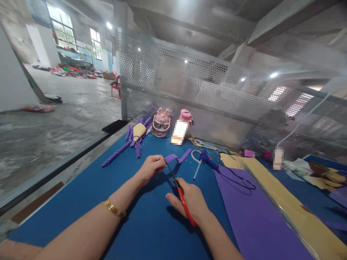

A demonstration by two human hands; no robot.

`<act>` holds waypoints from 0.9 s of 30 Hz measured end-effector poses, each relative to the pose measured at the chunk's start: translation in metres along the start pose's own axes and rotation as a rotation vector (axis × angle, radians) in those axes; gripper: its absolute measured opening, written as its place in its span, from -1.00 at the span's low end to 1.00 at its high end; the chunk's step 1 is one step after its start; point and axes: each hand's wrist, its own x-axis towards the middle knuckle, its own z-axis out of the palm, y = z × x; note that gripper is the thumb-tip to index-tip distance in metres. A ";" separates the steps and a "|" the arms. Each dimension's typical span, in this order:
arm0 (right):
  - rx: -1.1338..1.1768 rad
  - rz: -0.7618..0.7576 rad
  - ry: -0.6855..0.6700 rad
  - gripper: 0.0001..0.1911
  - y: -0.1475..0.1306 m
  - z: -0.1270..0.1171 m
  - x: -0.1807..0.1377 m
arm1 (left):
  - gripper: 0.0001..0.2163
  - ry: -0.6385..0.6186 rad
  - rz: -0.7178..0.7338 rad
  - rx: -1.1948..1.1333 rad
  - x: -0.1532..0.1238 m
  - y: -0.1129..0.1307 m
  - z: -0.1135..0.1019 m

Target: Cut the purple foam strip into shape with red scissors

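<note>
My left hand (150, 167) is closed in a pinch on one end of a narrow purple foam strip (177, 157) that curls away to the right above the blue table (92, 191). My right hand (189, 200) grips red-handled scissors (181, 196). Their dark blades point up toward the strip, with the tips right beside my left fingers. A gold bangle (115, 209) circles my left wrist.
A blue glue gun (208, 159) with its black cord lies just right of the strip. Purple (252, 216) and tan (282, 196) foam sheets cover the right side. Purple foam flower stems (127, 146), two pink bottles (162, 122) and a perforated metal screen (217, 94) stand at the back.
</note>
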 end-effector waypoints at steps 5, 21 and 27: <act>-0.064 -0.008 -0.002 -0.65 0.000 -0.001 0.000 | -0.81 0.001 -0.009 0.016 -0.001 0.002 0.001; -0.062 0.017 0.044 -0.71 0.003 0.006 0.001 | -0.84 -0.032 -0.006 -0.003 0.001 -0.001 -0.001; -0.061 0.027 0.027 -0.71 0.001 0.004 0.002 | -0.84 -0.031 -0.001 0.012 0.000 -0.001 -0.001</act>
